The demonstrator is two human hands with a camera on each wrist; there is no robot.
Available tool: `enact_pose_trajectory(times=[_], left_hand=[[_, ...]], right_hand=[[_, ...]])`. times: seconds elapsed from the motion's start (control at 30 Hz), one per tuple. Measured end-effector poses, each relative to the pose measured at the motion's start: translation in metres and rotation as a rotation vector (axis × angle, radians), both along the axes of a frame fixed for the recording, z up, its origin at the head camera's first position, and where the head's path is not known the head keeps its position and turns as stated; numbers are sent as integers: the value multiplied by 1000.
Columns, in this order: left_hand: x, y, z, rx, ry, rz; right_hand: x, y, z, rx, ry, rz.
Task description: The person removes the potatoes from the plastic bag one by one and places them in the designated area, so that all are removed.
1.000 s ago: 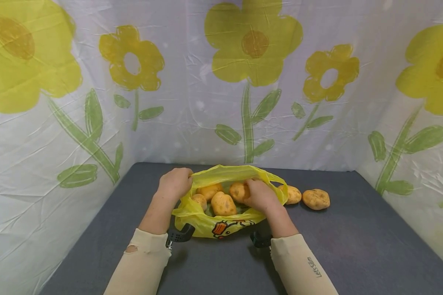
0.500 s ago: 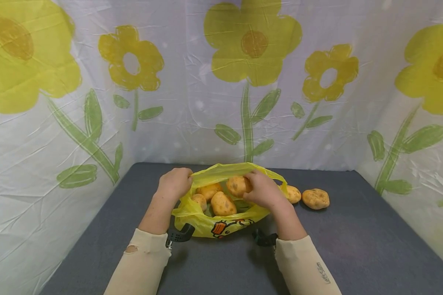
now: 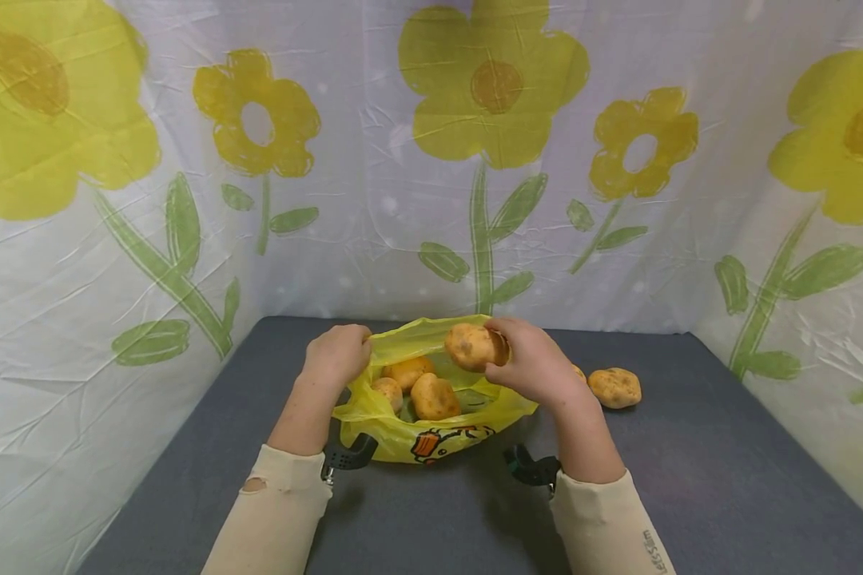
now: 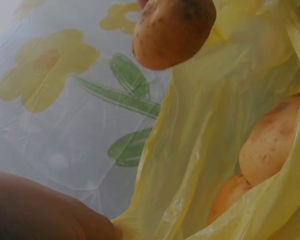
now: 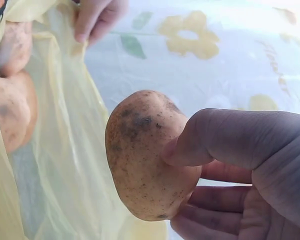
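A yellow plastic bag (image 3: 431, 439) with a printed cartoon face lies on the table, its mouth spread wide. My left hand (image 3: 336, 351) pinches the bag's left rim. Inside the bag sit several potatoes, among them a front potato (image 3: 435, 397) and one behind it (image 3: 407, 371). In my right hand (image 3: 535, 359) is another potato (image 5: 147, 155), gripped between thumb and fingers above the bag's right part. The left wrist view shows this held potato (image 4: 174, 32) over the raised back rim of the bag.
Right of the bag a loose potato (image 3: 614, 388) lies on the dark grey table (image 3: 690, 479). Beside it another potato (image 3: 579, 373) is mostly hidden behind my right hand. A flower-printed curtain (image 3: 374, 200) encloses the back and sides.
My right hand has lifted a potato up from inside the bag and moved slightly right. The bag's right handle has dropped from view behind that hand. My left hand has barely moved.
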State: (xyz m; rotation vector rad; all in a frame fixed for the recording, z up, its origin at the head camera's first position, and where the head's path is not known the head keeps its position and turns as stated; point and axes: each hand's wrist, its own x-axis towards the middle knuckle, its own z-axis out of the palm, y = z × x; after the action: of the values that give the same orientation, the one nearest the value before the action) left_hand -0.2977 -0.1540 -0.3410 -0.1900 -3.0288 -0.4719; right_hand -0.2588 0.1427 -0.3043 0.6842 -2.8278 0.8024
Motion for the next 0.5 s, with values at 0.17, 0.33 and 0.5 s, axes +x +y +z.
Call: enact_pose_trajectory(times=[0.17,0.33,0.5], left_hand=[[0,-1,1,12,0,6],[1,-1,1,9,3,3],[0,-1,0,7,2,6]], right_hand=[[2,9,4,-21,-44,-24],[4,21,8,-30,-72,-47],[8,32,14,-56,-96,-56]])
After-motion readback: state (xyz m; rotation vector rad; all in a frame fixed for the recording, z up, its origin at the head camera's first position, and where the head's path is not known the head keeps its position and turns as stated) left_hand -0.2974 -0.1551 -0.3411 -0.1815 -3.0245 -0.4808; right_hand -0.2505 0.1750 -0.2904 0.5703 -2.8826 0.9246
